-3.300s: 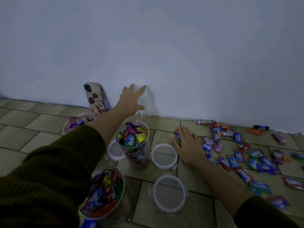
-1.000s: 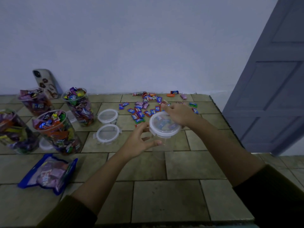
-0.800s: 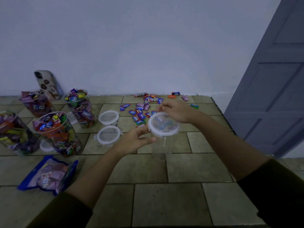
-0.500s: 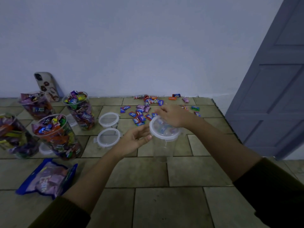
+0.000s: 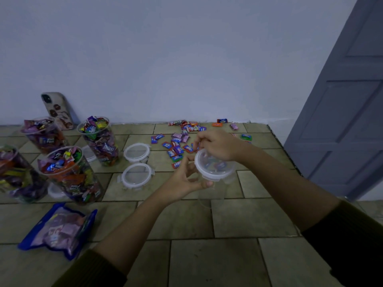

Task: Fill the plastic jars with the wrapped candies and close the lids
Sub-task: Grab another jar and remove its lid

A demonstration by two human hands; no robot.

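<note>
Left hand (image 5: pixel 186 179) closed in, fingers curled round clear jar (image 5: pixel 211 193) under lid (image 5: pixel 215 170); right hand (image 5: pixel 220 145) pinches far rim; near floor tiles (image 5: pixel 186 221) open.

Legible marking found: "Relax".

- On a purple wrapper (image 5: pixel 108 149) inside the rear jar (image 5: pixel 100 141).
- Inverted, on a blue wrapper (image 5: pixel 92 129) at that jar's mouth.
- On loose candies on the floor (image 5: pixel 186 224): a pink candy (image 5: pixel 177 139), a red candy (image 5: pixel 171 153) and a second red candy (image 5: pixel 176 164).

Print on the other wrappers and on the blue bag (image 5: pixel 58 229) is too blurred to read.
</note>
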